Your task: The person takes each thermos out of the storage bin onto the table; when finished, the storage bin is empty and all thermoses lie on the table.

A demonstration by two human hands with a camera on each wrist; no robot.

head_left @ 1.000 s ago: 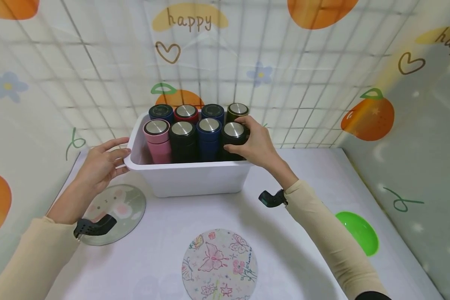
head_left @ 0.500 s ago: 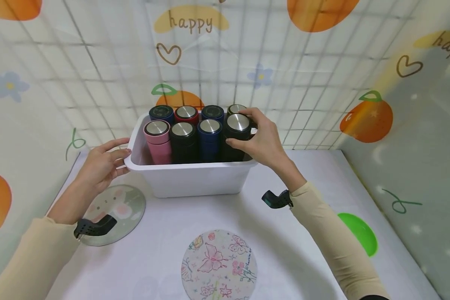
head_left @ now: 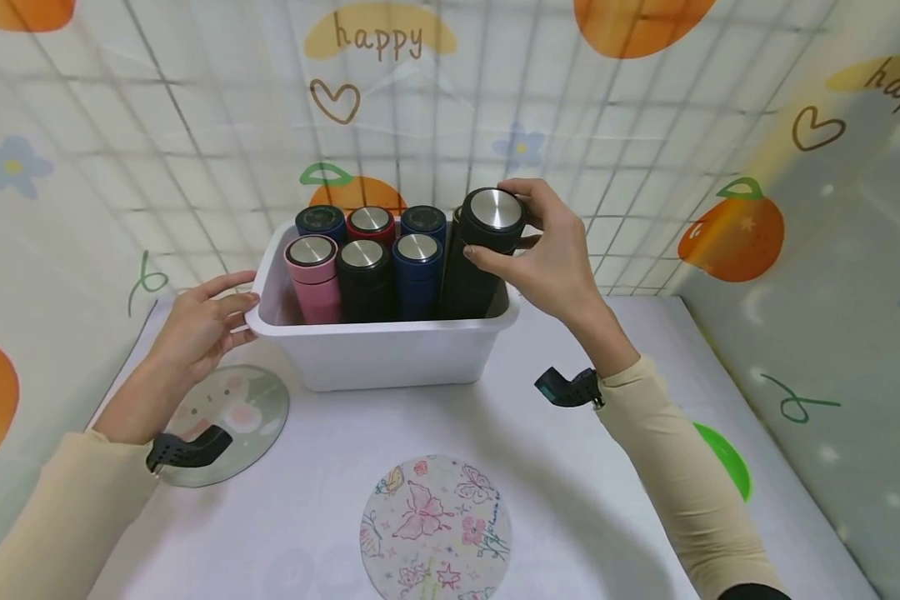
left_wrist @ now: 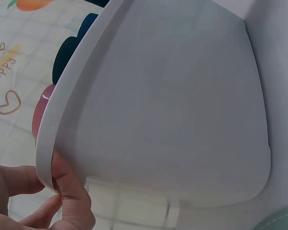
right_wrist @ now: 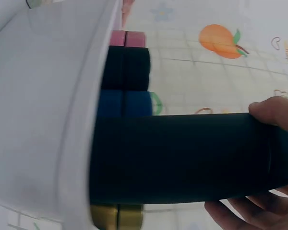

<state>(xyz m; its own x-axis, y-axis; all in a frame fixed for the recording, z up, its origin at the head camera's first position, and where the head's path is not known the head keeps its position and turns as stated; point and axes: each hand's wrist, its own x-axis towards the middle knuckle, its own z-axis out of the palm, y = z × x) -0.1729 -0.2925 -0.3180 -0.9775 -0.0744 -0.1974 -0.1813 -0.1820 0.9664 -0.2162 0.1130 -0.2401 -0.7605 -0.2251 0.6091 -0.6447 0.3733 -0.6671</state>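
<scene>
A white plastic bin (head_left: 390, 358) holds several upright thermos bottles in two rows. My right hand (head_left: 551, 250) grips a black thermos (head_left: 487, 242) around its top, thumb on the near side. Its silver-centred lid stands above the other lids, and its lower part is still inside the bin. In the right wrist view, much of the black thermos (right_wrist: 187, 158) shows beyond the rim. My left hand (head_left: 202, 329) pinches the bin's left end; in the left wrist view, the fingers (left_wrist: 69, 184) lie on both sides of the rim. A pink thermos (head_left: 315, 283) stands nearest that hand.
A second black thermos (head_left: 364, 287) and a blue thermos (head_left: 417, 279) stand in the front row. On the white table lie a butterfly-patterned round mat (head_left: 435, 533), a green round mat (head_left: 258, 425) and a bright green dish (head_left: 727, 458). A curtained wire grid (head_left: 607, 125) rises behind.
My right hand has raised the black thermos up out of the front row and slightly to the right, so it covers the olive one behind. My left hand stays on the bin.
</scene>
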